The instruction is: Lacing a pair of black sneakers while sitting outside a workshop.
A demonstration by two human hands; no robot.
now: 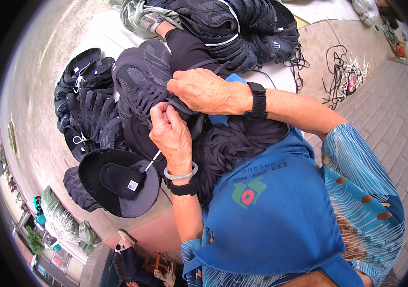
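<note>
My left hand is closed, thumb and forefinger pinched together at the lacing of a dark grey shoe upper. A black shoelace seems to be between those fingertips, though it barely shows. Just above, my right hand is closed too, fingers curled over the upper's lacing edge; its fingertips are hidden. A thick heap of black shoelaces lies over my lap, against the blue apron. Left of my left wrist, a black upper with a small white label faces up, a white cord running from it.
Bundles of black uppers tied with white cord lie to the left. A larger pile sits at the far side beside a leg in black trousers. Loose black and white laces lie at the right. Another person sits at the lower left.
</note>
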